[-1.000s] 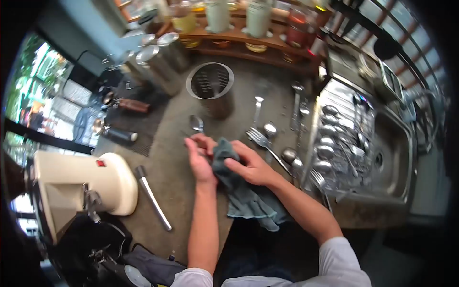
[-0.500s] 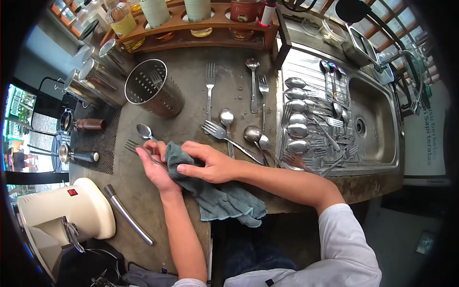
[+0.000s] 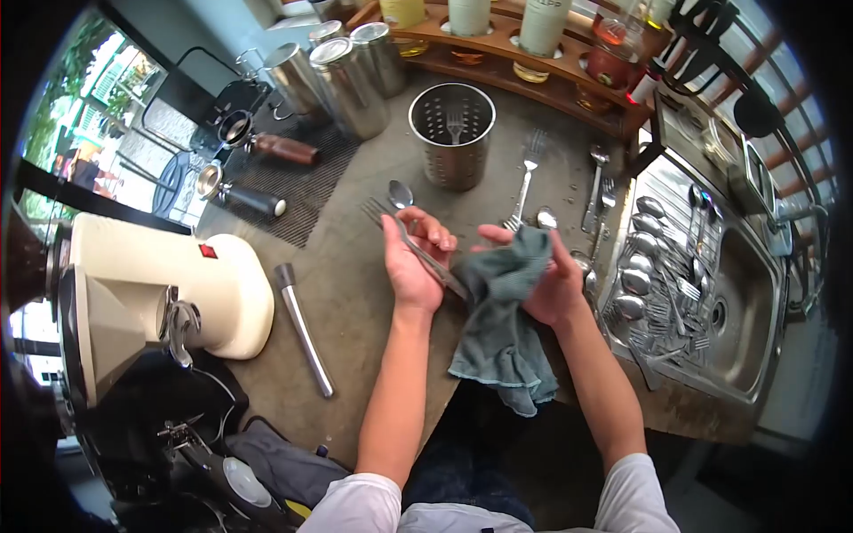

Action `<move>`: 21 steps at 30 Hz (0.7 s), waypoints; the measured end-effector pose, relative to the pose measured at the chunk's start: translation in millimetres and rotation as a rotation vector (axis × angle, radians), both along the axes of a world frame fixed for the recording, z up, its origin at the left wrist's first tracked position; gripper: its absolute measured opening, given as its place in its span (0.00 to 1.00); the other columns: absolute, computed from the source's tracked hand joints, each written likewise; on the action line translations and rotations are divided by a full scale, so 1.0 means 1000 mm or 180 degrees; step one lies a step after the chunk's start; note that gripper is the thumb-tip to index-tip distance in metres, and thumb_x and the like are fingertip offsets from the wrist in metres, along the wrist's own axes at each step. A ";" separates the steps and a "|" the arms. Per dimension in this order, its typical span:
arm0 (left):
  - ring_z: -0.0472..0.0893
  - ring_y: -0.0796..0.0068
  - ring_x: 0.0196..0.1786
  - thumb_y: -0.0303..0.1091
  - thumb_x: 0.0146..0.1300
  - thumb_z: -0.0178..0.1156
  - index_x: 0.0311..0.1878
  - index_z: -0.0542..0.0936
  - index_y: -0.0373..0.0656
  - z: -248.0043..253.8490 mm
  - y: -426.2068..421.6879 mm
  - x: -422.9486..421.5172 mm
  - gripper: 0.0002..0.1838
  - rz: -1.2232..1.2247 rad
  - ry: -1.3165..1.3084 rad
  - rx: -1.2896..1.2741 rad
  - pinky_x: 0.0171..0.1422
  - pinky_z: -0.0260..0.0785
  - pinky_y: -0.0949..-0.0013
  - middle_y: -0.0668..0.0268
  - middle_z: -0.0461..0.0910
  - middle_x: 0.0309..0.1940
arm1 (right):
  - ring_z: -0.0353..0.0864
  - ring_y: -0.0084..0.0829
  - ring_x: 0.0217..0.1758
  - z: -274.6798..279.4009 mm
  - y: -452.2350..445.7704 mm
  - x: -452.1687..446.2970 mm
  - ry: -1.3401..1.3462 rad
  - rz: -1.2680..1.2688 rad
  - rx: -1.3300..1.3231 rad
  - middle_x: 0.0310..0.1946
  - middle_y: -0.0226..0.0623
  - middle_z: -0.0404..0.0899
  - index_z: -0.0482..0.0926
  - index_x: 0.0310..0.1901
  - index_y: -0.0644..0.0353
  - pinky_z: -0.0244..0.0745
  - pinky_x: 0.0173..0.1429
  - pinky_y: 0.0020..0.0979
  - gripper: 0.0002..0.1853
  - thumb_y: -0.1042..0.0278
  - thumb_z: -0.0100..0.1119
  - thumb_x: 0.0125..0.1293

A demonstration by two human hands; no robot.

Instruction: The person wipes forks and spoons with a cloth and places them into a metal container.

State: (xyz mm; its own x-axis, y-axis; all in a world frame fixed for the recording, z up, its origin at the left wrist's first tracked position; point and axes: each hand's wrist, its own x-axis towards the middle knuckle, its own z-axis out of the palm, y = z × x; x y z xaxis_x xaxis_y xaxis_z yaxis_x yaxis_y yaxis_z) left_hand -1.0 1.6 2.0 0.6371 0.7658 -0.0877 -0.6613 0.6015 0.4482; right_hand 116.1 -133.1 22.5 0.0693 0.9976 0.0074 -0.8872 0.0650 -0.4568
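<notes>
My left hand (image 3: 416, 265) holds a fork (image 3: 411, 240) across its palm, tines pointing up and to the left, and a spoon (image 3: 400, 194) lies beyond its fingers. A green cloth (image 3: 505, 302) hangs from my right hand (image 3: 555, 289), its upper part bunched at the fingers. The fork's handle end is close to the cloth. Past my hands stands a perforated metal cup (image 3: 453, 155) with a fork in it. Another fork (image 3: 529, 169) lies on the counter right of the cup.
Many spoons and forks (image 3: 635, 280) lie on the drainboard beside the sink (image 3: 746, 329). A metal rod (image 3: 304, 333) and a cream machine (image 3: 222, 293) are at the left. Steel canisters (image 3: 351, 89) and a wooden bottle rack (image 3: 498, 53) stand at the back.
My hands have moved apart. The cloth has come off the fork and stays with my right hand, while the fork rests in my left. The camera view has also turned.
</notes>
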 end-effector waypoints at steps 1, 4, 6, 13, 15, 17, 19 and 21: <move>0.66 0.74 0.27 0.58 0.70 0.38 0.40 0.72 0.47 -0.001 0.000 0.000 0.24 -0.0048 -0.0040 0.0030 0.37 0.61 0.68 0.68 0.66 0.21 | 0.69 0.36 0.62 -0.001 0.000 0.000 0.0006 0.0031 0.0009 0.60 0.48 0.68 0.57 0.65 0.71 0.60 0.67 0.38 0.39 0.40 0.39 0.68; 0.66 0.72 0.27 0.57 0.71 0.37 0.41 0.72 0.48 -0.001 0.000 0.000 0.23 -0.0092 -0.0069 0.0112 0.37 0.61 0.68 0.68 0.66 0.22 | 0.67 0.43 0.64 -0.003 0.000 0.003 0.0088 -0.0123 0.0142 0.63 0.54 0.62 0.49 0.68 0.72 0.59 0.68 0.43 0.45 0.34 0.37 0.65; 0.66 0.72 0.27 0.56 0.71 0.37 0.41 0.72 0.48 -0.003 -0.001 0.000 0.22 -0.0093 -0.0055 0.0146 0.37 0.61 0.68 0.67 0.66 0.23 | 0.66 0.43 0.65 -0.003 0.000 0.007 -0.0013 0.0067 0.0164 0.64 0.53 0.61 0.50 0.68 0.71 0.59 0.68 0.43 0.45 0.34 0.38 0.65; 0.66 0.73 0.27 0.61 0.69 0.35 0.44 0.68 0.46 -0.001 -0.003 0.003 0.26 0.0119 0.0091 0.0374 0.37 0.61 0.69 0.67 0.66 0.22 | 0.60 0.39 0.68 -0.006 0.002 -0.005 -0.1099 -0.0386 -0.0300 0.66 0.49 0.59 0.53 0.67 0.66 0.59 0.69 0.41 0.39 0.42 0.43 0.66; 0.66 0.73 0.28 0.61 0.69 0.35 0.44 0.68 0.47 -0.004 -0.003 0.002 0.25 0.0134 0.0070 0.0452 0.38 0.61 0.69 0.67 0.66 0.22 | 0.61 0.37 0.68 -0.009 0.005 -0.006 -0.1363 -0.0399 -0.0430 0.66 0.46 0.60 0.54 0.67 0.64 0.59 0.68 0.39 0.35 0.47 0.47 0.66; 0.67 0.73 0.28 0.61 0.68 0.36 0.45 0.70 0.50 -0.004 -0.003 0.002 0.25 0.0124 0.0068 0.0613 0.38 0.61 0.68 0.68 0.65 0.23 | 0.61 0.36 0.68 -0.011 0.007 -0.006 -0.1509 -0.0397 -0.0491 0.66 0.44 0.60 0.55 0.67 0.63 0.59 0.68 0.38 0.34 0.50 0.48 0.66; 0.67 0.73 0.28 0.62 0.68 0.36 0.46 0.69 0.50 -0.003 -0.001 0.004 0.25 0.0087 0.0009 0.0558 0.38 0.62 0.68 0.68 0.65 0.23 | 0.63 0.33 0.66 -0.014 0.006 -0.006 -0.1965 -0.0352 -0.0442 0.64 0.41 0.63 0.57 0.66 0.62 0.61 0.67 0.36 0.32 0.54 0.50 0.66; 0.67 0.73 0.29 0.63 0.67 0.36 0.47 0.69 0.51 -0.003 -0.002 0.003 0.25 -0.0026 -0.0066 0.0419 0.39 0.62 0.68 0.68 0.65 0.24 | 0.63 0.32 0.65 -0.015 0.005 -0.007 -0.2176 -0.0306 -0.0442 0.63 0.40 0.64 0.57 0.66 0.61 0.61 0.66 0.35 0.30 0.56 0.51 0.67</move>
